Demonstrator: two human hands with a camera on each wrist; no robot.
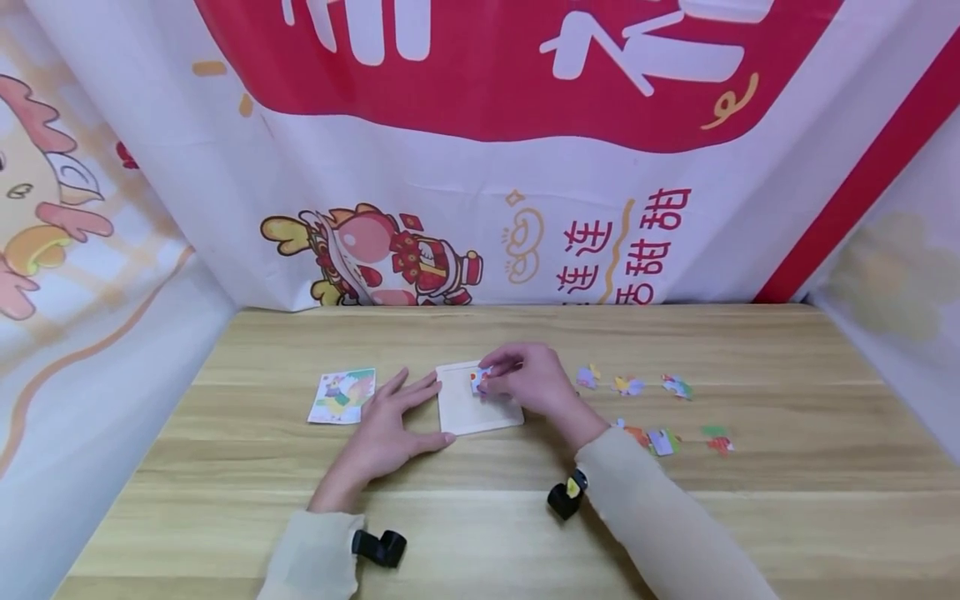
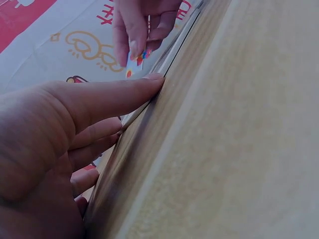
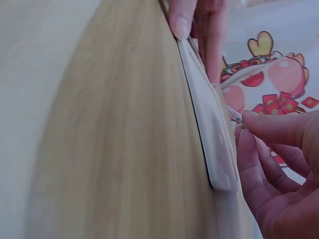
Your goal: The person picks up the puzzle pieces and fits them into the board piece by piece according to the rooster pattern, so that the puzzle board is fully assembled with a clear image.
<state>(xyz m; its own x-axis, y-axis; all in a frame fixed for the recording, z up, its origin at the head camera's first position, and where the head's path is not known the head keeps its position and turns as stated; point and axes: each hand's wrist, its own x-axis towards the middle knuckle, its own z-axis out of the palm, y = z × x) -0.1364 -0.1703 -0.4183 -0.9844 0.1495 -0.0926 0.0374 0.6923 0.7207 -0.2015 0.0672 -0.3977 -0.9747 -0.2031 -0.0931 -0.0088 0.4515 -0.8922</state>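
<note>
My right hand (image 1: 536, 379) pinches a small colourful jigsaw piece (image 1: 477, 382) between thumb and fingertips, over the upper part of a white puzzle tray (image 1: 465, 417). In the right wrist view the piece is seen nearly edge-on, and whether it touches the tray is unclear. Fingers spread and fairly straight, my left hand (image 1: 382, 437) rests at the tray's left side. Its thumb touches the tray's near left corner, as the left wrist view also shows. Just left of that hand lies a square picture card (image 1: 341, 396) with a colourful bird-like drawing.
Several loose jigsaw pieces (image 1: 663, 442) lie scattered on the wooden table (image 1: 465, 533) to the right, some partly behind the right forearm. A printed cloth (image 1: 480, 167) hangs along the table's back edge, with more cloth at both sides. Each wrist carries a black camera mount (image 1: 381, 548).
</note>
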